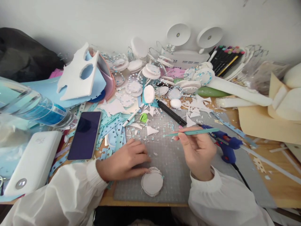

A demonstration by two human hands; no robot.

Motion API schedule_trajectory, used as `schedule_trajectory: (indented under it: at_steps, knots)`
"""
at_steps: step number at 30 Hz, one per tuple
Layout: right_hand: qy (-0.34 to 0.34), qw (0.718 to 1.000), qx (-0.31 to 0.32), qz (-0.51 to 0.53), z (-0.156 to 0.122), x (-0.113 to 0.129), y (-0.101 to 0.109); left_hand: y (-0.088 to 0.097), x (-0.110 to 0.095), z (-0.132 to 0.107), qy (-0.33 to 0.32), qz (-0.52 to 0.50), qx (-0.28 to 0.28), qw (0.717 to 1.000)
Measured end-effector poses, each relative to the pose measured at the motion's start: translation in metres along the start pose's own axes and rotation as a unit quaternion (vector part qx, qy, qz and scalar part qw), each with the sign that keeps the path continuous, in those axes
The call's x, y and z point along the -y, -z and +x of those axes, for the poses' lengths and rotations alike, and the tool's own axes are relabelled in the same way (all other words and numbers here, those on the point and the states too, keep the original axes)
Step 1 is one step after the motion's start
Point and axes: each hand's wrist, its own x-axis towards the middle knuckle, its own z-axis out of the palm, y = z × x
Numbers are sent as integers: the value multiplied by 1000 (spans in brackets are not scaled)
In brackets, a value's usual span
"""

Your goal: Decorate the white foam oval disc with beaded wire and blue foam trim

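My right hand pinches a pair of teal tweezers, tips pointing left over the mat. At the tips is a tiny pale-blue bit, too small to tell whether they grip it. Resting palm down on the grey cutting mat, my left hand has its fingers loosely spread. Its thumb reaches the upper left edge of a round white foam disc, which lies flat near the mat's front edge. A small blue bit shows on the disc's right rim. Beyond my hands lie scattered white foam scraps.
A blue glue gun lies right of my right hand, its cord trailing forward. Ahead are a black marker pen and several decorated foam discs. To the left are a phone, a white power bank and a water bottle.
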Motion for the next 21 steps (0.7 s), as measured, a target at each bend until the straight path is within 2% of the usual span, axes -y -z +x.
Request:
schedule_trajectory:
  at_steps: [7, 10, 13, 16, 19, 21]
  knots:
    - [9, 1000, 13, -2, -1, 1, 0, -3, -4, 2, -15, 22, 23, 999]
    - [8, 1000, 15, -1, -1, 1, 0, -2, -7, 2, 1, -23, 22, 999]
    - [2, 1000, 9, 11, -1, 2, 0, -1, -9, 1, 34, -113, -1, 993]
    - [-15, 999, 5, 38, -2, 2, 0, 1, -12, 1, 85, -228, -43, 969]
    - [-51, 995, 18, 88, -5, 1, 0, 0, -14, 1, 163, -330, -90, 925]
    - [-81, 988, 34, 123, -8, 0, -1, 0, -14, 1, 192, -379, -123, 897]
